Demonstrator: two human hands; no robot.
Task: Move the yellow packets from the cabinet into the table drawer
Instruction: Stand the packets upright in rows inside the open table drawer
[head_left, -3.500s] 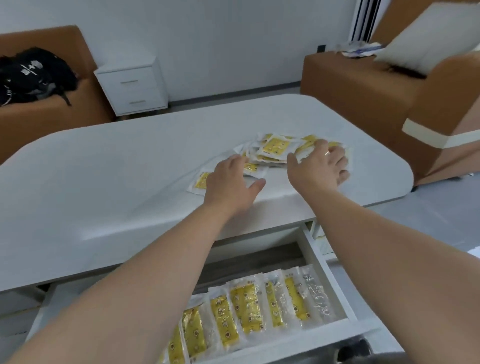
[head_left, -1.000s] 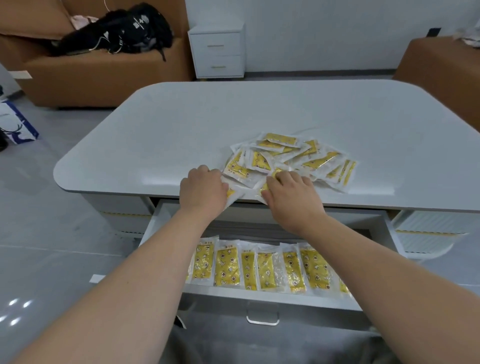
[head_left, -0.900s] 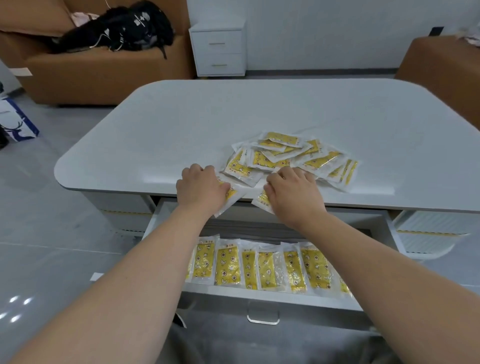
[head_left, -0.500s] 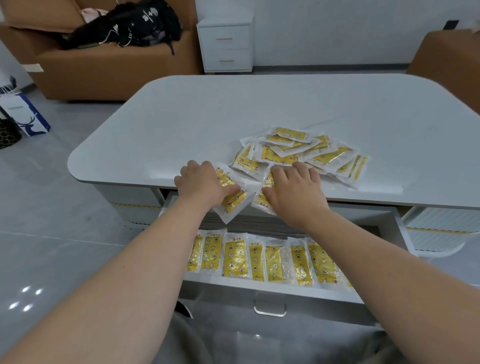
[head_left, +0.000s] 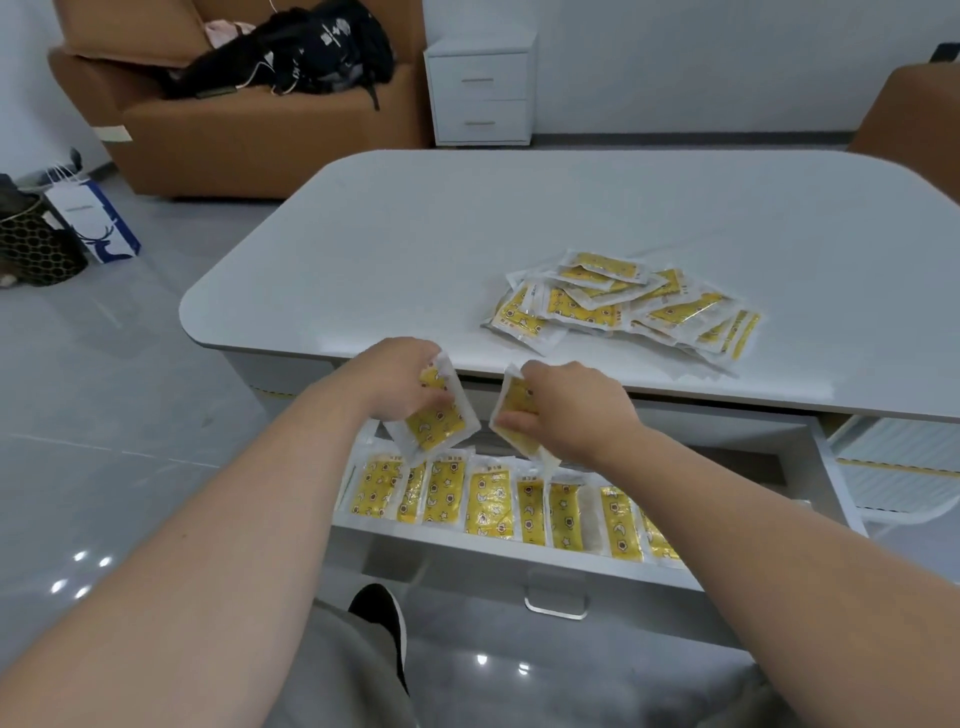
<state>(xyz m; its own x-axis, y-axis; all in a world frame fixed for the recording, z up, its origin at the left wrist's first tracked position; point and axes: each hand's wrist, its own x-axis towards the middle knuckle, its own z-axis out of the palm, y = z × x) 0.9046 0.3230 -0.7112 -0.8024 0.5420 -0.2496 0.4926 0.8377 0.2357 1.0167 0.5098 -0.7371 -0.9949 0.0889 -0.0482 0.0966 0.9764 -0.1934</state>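
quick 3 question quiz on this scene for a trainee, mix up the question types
1. True or false: the left hand and the right hand each hold a yellow packet above the open drawer.
2. Where are the packets that are not yet moved? A) on the floor B) in a loose pile on the table top C) on the white cabinet
3. Fill the gap: the packets already in the drawer lie in a ____ along its front edge.

Key
1. True: left hand packet, right hand packet.
2. B
3. Row, side by side and slightly overlapping.
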